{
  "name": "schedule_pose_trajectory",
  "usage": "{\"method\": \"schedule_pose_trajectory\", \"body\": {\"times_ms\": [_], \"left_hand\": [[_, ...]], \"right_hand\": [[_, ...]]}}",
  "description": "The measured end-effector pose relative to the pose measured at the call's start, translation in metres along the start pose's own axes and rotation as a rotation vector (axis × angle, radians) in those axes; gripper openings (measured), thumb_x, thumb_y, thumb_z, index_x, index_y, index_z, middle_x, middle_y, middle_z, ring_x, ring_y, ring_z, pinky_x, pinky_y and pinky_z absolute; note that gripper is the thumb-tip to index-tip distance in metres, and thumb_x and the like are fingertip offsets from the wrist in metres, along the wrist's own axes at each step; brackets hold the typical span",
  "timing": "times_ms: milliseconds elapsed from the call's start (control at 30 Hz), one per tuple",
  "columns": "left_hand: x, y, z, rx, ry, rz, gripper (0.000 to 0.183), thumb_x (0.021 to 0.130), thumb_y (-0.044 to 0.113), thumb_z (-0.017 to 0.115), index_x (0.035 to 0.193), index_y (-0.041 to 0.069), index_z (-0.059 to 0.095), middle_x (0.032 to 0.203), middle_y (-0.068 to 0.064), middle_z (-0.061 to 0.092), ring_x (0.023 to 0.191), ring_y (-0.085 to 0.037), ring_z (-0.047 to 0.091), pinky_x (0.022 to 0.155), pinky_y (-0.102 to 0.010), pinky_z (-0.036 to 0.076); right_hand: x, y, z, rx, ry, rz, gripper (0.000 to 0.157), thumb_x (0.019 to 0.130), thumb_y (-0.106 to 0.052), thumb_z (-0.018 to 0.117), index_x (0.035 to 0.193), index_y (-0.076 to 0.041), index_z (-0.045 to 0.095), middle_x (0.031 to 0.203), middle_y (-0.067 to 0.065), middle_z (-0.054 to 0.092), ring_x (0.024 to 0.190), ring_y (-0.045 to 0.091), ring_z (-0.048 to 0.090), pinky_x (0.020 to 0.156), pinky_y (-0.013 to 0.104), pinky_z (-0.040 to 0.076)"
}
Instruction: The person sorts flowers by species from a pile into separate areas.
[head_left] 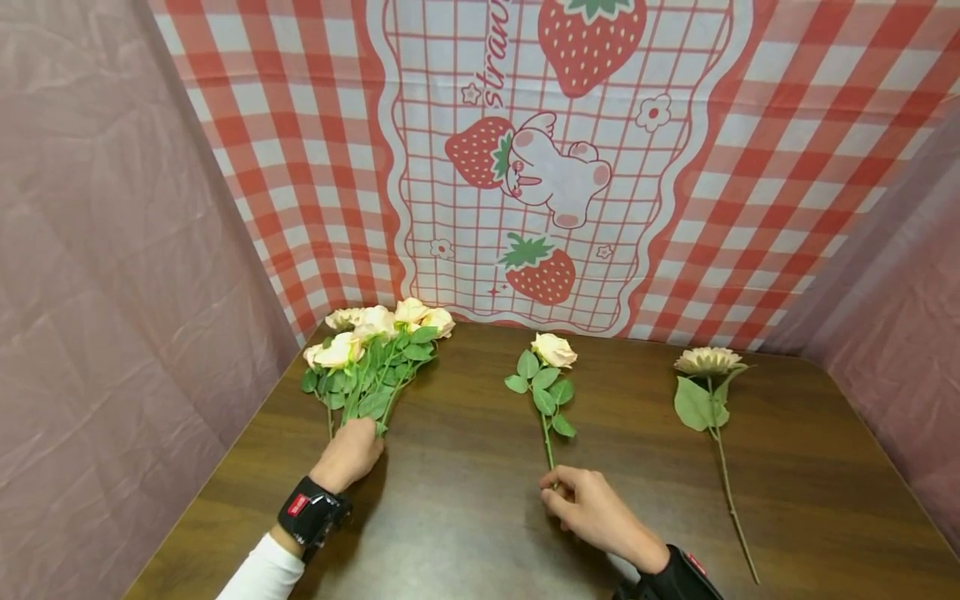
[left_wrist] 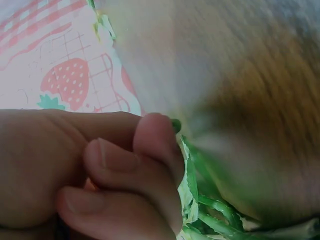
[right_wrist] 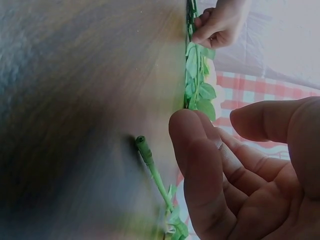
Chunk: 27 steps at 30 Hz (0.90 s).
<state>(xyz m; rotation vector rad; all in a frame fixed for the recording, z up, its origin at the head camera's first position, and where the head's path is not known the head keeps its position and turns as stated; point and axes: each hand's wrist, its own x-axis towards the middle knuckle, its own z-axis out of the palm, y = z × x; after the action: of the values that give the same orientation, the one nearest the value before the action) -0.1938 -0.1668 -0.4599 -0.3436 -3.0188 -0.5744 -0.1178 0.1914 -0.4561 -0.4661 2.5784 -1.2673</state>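
At the left of the table lies a bunch of cream roses (head_left: pixel 341 350) with green leaves. My left hand (head_left: pixel 352 454) is at the stem end of this bunch, fingers curled and pinching a rose stem; a green stem tip (left_wrist: pixel 176 125) pokes out beside the fingertips. A single cream rose (head_left: pixel 553 350) lies in the middle of the table. Near its lower stem is my right hand (head_left: pixel 592 508). In the right wrist view, the thumb stands apart from the relaxed fingers (right_wrist: pixel 202 170), and the cut stem end (right_wrist: pixel 141 142) lies outside them.
A cream daisy-like flower (head_left: pixel 708 362) with broad leaves and a long stem lies at the right of the brown wooden table (head_left: pixel 465 492). Behind the table hangs a red-checked strawberry cloth (head_left: pixel 525 208). Pink fabric (head_left: pixel 112 292) hangs at both sides.
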Motion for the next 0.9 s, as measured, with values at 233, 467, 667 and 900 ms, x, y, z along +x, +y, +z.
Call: {"method": "schedule_pose_trajectory", "body": {"times_ms": [233, 467, 667, 900], "left_hand": [[-0.0030, 0.0018, 0.0005, -0.038, 0.053, 0.064, 0.029, 0.081, -0.003, 0.060, 0.058, 0.009, 0.048, 0.060, -0.011, 0.057, 0.057, -0.026, 0.059, 0.053, -0.044, 0.049], [-0.0047, 0.0038, 0.0003, -0.071, 0.085, 0.110, 0.022, 0.084, -0.003, 0.061, 0.065, 0.006, 0.052, 0.059, -0.007, 0.054, 0.056, -0.021, 0.055, 0.050, -0.038, 0.046], [-0.0052, 0.0043, 0.0001, -0.101, 0.101, 0.112, 0.024, 0.085, -0.003, 0.061, 0.066, 0.007, 0.049, 0.057, -0.002, 0.048, 0.054, -0.017, 0.050, 0.049, -0.034, 0.043], [-0.0065, 0.0066, -0.0010, -0.129, 0.098, 0.112, 0.020, 0.086, -0.002, 0.060, 0.071, 0.006, 0.050, 0.058, 0.002, 0.043, 0.054, -0.013, 0.044, 0.047, -0.030, 0.039]], "right_hand": [[0.0005, 0.0002, 0.0008, 0.004, -0.008, -0.009, 0.017, 0.098, -0.013, 0.060, 0.106, -0.001, 0.068, 0.071, 0.001, 0.064, 0.053, 0.006, 0.055, 0.046, 0.025, 0.046], [0.0009, 0.0007, 0.0009, 0.018, -0.022, -0.004, 0.018, 0.098, -0.013, 0.059, 0.106, -0.001, 0.068, 0.073, 0.002, 0.065, 0.053, 0.008, 0.056, 0.046, 0.026, 0.047], [0.0000, 0.0024, 0.0014, 0.024, -0.026, -0.003, 0.018, 0.098, -0.014, 0.060, 0.107, 0.000, 0.068, 0.074, 0.002, 0.065, 0.054, 0.009, 0.057, 0.046, 0.026, 0.047], [0.0004, 0.0027, 0.0006, 0.025, -0.033, 0.005, 0.019, 0.098, -0.015, 0.060, 0.107, 0.000, 0.068, 0.073, 0.001, 0.065, 0.054, 0.009, 0.057, 0.047, 0.026, 0.046]]}}
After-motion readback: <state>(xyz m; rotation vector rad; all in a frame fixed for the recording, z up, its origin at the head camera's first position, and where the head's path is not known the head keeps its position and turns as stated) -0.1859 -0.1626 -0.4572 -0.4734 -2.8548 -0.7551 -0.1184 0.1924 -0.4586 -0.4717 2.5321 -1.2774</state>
